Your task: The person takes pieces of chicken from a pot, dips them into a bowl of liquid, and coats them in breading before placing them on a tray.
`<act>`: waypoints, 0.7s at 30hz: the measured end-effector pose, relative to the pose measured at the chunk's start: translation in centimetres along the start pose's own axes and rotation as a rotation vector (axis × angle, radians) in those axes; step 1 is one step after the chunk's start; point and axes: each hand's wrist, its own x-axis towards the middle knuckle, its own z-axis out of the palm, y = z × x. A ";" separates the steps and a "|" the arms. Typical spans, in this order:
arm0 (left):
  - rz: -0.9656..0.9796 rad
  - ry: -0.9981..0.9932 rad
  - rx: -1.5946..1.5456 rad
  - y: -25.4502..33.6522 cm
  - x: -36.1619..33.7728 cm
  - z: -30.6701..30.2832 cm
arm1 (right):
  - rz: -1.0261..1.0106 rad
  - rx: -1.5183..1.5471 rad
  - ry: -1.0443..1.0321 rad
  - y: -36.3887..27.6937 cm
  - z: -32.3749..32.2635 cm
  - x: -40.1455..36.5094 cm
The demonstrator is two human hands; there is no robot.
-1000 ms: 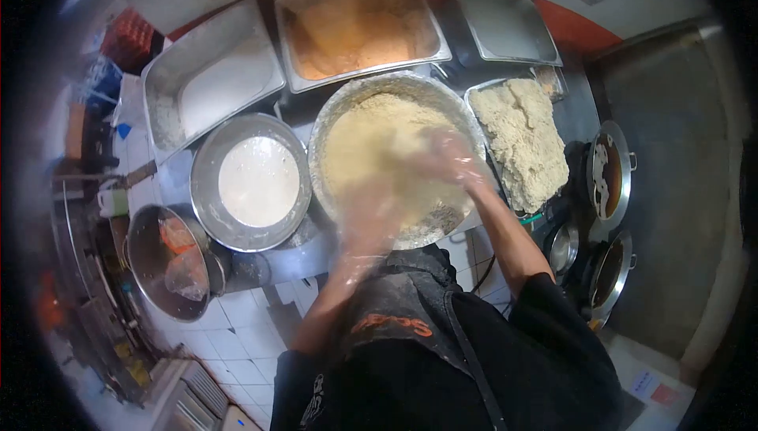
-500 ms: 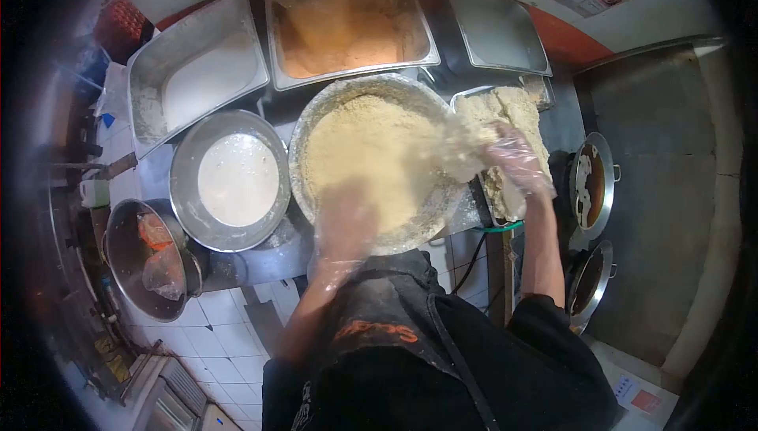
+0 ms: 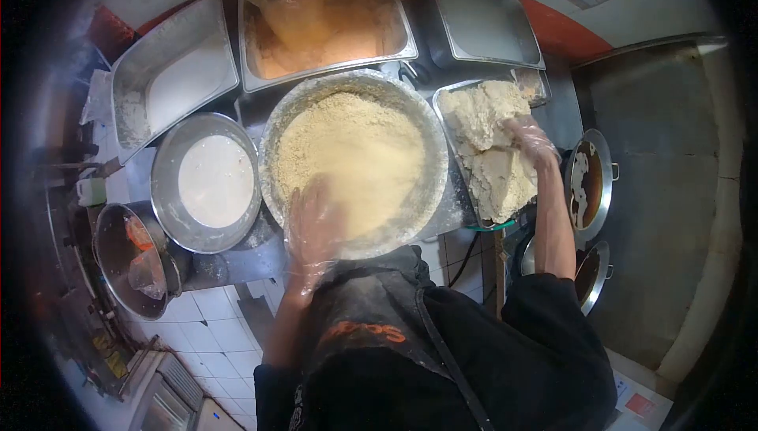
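A large metal bowl [image 3: 430, 208] of pale crumbly breading [image 3: 355, 143] stands in front of me. My left hand [image 3: 314, 222], in a clear plastic glove, is at its near left rim with fingers stretched out; motion blurs them, and I see nothing held. To the right, a metal tray [image 3: 472, 202] bears a pile of flat, crumb-coated pieces [image 3: 497, 182]. My gloved right hand [image 3: 533, 139] is closed at the edge of a coated piece [image 3: 483, 111] on top of the pile. Some of its fingertips are hidden against the coating.
Left of the bowl is a basin [image 3: 162, 194] of white batter. Behind stand a pan of white powder [image 3: 185, 76], a pan of orange powder [image 3: 328, 48] and another metal pan [image 3: 489, 32]. A pot [image 3: 110, 269] holds plastic bags. Two round pans, one oily [image 3: 588, 186], are at the right.
My right hand has moved from between bowl and tray onto the pile, bringing the coated piece with it. My left hand has shifted left toward the bowl's rim. The view has shifted slightly.
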 end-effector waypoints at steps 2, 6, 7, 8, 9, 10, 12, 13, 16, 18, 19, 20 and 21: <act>-0.012 0.006 0.003 0.2 -0.1 0.0 | 0.066 -0.183 -0.019 3.1 -0.5 1.7; -0.044 0.048 0.006 0.4 0.1 0.0 | 0.143 -0.093 -0.050 3.5 -0.9 2.3; -0.041 0.063 0.013 0.5 0.1 0.0 | 0.146 -0.088 -0.048 3.7 -0.8 2.3; -0.036 0.060 0.010 0.6 0.2 0.0 | 0.092 -0.138 0.004 3.8 -0.9 2.4; -0.049 0.059 0.008 0.6 0.2 0.1 | 0.037 -0.189 0.056 3.9 -0.9 2.6; -0.062 0.057 0.007 0.6 0.3 0.1 | 0.037 -0.188 0.060 5.1 -2.0 4.0; -0.072 0.039 0.009 0.5 0.3 0.2 | 0.032 0.121 -0.090 8.6 -4.7 7.3; -0.086 0.022 0.011 0.5 0.3 0.3 | 0.030 0.120 -0.091 6.3 -3.8 5.6; -0.102 0.039 0.010 0.3 -0.2 0.6 | -0.326 -0.879 0.168 0.3 0.4 -1.2; -0.114 0.046 -0.013 0.2 -0.2 1.4 | -0.390 -0.965 0.344 -0.7 4.5 -4.8; -0.126 0.052 -0.036 0.0 -0.2 1.5 | -0.636 -1.007 0.339 3.7 5.7 -3.6; -0.141 0.074 -0.122 0.2 -0.1 1.3 | -0.899 -1.023 0.326 8.9 6.1 -1.3; -0.170 0.098 -0.199 0.4 -0.2 1.0 | -0.984 -1.018 0.234 11.8 6.2 0.0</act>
